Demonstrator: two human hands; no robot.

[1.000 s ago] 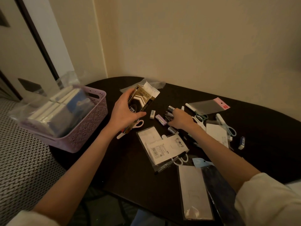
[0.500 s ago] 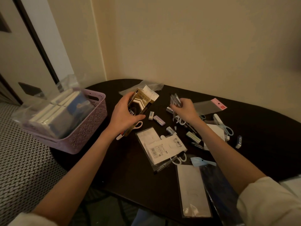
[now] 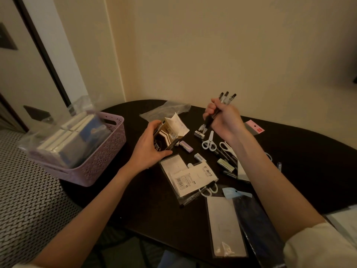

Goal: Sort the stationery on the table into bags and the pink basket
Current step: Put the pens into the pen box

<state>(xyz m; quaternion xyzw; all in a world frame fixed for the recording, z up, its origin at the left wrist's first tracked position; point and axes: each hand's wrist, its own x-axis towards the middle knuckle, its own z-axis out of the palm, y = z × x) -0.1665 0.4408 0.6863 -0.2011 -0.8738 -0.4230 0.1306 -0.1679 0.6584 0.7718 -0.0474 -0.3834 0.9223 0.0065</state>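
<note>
My left hand [image 3: 148,146] grips an opened gold-and-black pen box [image 3: 170,133] with its white flap up, held above the dark table [image 3: 154,213]. My right hand [image 3: 225,120] is raised above the table and grips a bundle of black pens [image 3: 226,98], caps pointing up and back. The pink basket [image 3: 100,163] stands at the table's left edge, filled with bagged white and blue packs. Loose on the table lie white scissors [image 3: 209,143], small erasers [image 3: 186,146] and more pens [image 3: 228,158].
Flat clear bags lie near me: one with white cards [image 3: 185,176], one long white one [image 3: 225,223], one dark one [image 3: 257,227]. A crumpled clear bag [image 3: 166,110] and a pink-topped bag [image 3: 255,127] lie toward the wall. Woven-patterned floor shows on the left.
My right hand has lifted off the table with the bundle of pens and risen to the right of the box. My left hand has kept hold of the box.
</note>
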